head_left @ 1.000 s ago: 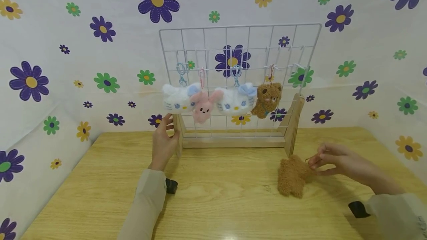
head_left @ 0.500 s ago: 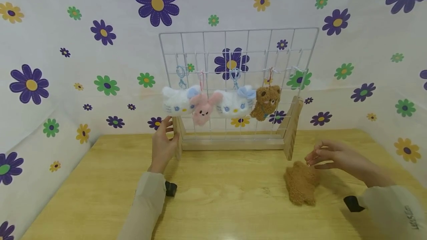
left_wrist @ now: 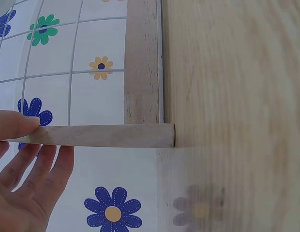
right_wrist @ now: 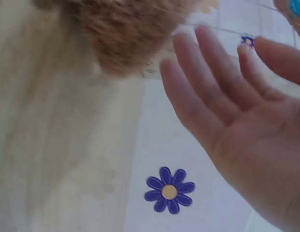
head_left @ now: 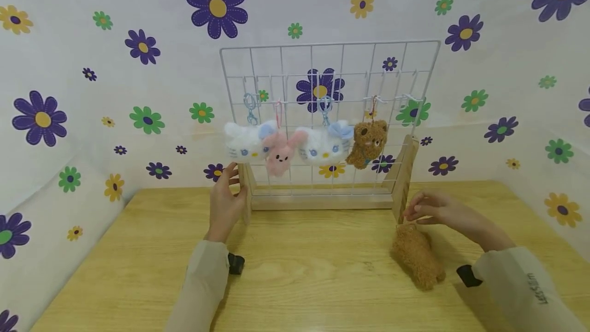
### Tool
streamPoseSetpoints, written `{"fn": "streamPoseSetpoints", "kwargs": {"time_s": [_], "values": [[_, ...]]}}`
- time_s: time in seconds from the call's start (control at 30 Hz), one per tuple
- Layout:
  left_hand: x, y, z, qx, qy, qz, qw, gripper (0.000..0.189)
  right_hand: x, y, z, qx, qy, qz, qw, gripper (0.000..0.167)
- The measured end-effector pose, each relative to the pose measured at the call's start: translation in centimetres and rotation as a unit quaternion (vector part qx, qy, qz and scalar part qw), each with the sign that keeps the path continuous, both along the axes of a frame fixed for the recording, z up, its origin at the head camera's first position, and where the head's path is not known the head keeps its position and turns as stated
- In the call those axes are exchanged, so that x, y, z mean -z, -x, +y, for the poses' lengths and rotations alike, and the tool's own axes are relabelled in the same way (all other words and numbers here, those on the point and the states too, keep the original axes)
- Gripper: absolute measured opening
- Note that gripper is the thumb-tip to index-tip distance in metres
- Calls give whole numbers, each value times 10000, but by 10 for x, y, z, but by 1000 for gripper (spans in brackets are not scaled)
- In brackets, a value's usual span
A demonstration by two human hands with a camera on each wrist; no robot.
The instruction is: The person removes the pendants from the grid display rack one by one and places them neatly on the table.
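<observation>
My left hand (head_left: 226,205) grips the left wooden upright (left_wrist: 106,136) of a wire-grid display rack (head_left: 322,202), thumb on one side and fingers on the other. With thumb and fingertips, my right hand (head_left: 442,213) pinches the top loop of a fuzzy brown plush keychain (head_left: 417,256), which dangles tilted above the table at the right, in front of the rack. The loop is too small to see well. In the right wrist view the plush (right_wrist: 128,34) is blurred. From the rack hang two white cat-head plushes with blue bows, a pink rabbit plush (head_left: 279,155) and a brown bear plush (head_left: 369,142).
White hooks (head_left: 410,97) stick out on the grid's right side, beside the hanging bear. The rack stands at the back of a wooden table (head_left: 299,270). A flower-printed cloth (head_left: 175,81) surrounds the back and sides.
My right hand has moved left toward the rack's right upright, and the brown plush has swung from beside the fingers to hanging beneath them. My left hand keeps its hold.
</observation>
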State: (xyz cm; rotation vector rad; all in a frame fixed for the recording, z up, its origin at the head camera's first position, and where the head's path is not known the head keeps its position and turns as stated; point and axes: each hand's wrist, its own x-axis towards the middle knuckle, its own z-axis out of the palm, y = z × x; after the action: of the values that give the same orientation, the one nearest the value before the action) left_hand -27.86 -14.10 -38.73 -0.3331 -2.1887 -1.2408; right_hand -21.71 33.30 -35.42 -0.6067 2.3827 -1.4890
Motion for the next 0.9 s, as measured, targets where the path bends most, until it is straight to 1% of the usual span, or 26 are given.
{"fn": "streamPoseSetpoints", "kwargs": {"time_s": [0.07, 0.13, 0.17, 0.27, 0.33, 0.43, 0.63, 0.73, 0.83, 0.9], "values": [[-1, 0, 0, 18, -8, -7, 10000, 56, -4, 0, 3, 289, 142, 250, 9992, 21], [-3, -1, 0, 36, -28, -36, 10000, 56, -10, 0, 6, 611, 434, 369, 9965, 18], [-3, -2, 0, 41, -39, -53, 10000, 56, -13, -1, 6, 767, 545, 418, 9947, 16], [-4, -3, 0, 40, -85, -99, 9999, 57, -24, -1, 5, 1062, 930, 466, 9889, 15], [-3, -3, 0, 32, -81, -114, 9999, 56, -33, -2, 2, 1266, 1064, 505, 9849, 14], [-1, -2, 0, 18, -53, -116, 9999, 55, -44, -3, -4, 1359, 1357, 617, 9794, 15], [0, -2, -1, 22, -104, -110, 9999, 55, -62, 0, -18, 1110, 2023, 915, 9687, 18], [-1, -2, 0, -9, -123, -114, 9999, 56, -71, 0, -23, 1109, 2146, 984, 9654, 17], [-2, -2, 0, -26, -95, -141, 9999, 57, -79, 1, -29, 1092, 2293, 904, 9630, 19], [-2, -3, 0, -8, -85, -180, 9998, 57, -83, 2, -34, 1156, 2293, 899, 9623, 20]]}}
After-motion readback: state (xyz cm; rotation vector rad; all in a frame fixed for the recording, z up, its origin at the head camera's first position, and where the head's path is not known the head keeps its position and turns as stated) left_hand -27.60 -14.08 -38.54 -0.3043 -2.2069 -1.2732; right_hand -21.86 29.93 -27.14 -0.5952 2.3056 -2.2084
